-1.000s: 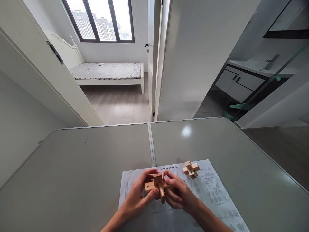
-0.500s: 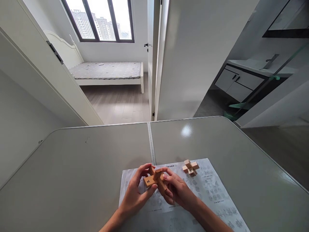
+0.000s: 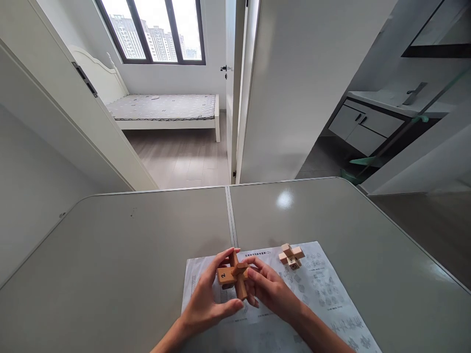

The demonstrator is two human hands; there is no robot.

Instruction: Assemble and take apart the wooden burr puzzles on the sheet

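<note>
Both of my hands hold a brown wooden burr puzzle (image 3: 240,276) above a printed sheet. Its crossed bars stick out several ways, and a dark "2" marks the left bar. My left hand (image 3: 209,294) has its fingers at the far left side of the puzzle, with the thumb extended below and apart from the near bar. With thumb and fingers, my right hand (image 3: 271,284) pinches the right end. A paler burr puzzle (image 3: 291,256), assembled into a cross shape and numbered on its near end, rests on the printed sheet (image 3: 309,299) to the right.
The grey table (image 3: 121,264) has a seam (image 3: 230,215) down its middle and a raised rim. Beyond it stand a bed (image 3: 165,108) in a room, a door (image 3: 231,88) and a wash cabinet (image 3: 368,125) at the right.
The brown puzzle has turned in my hands, so its near bar points more toward me. My left thumb has come off it, and my right fingers have shifted slightly.
</note>
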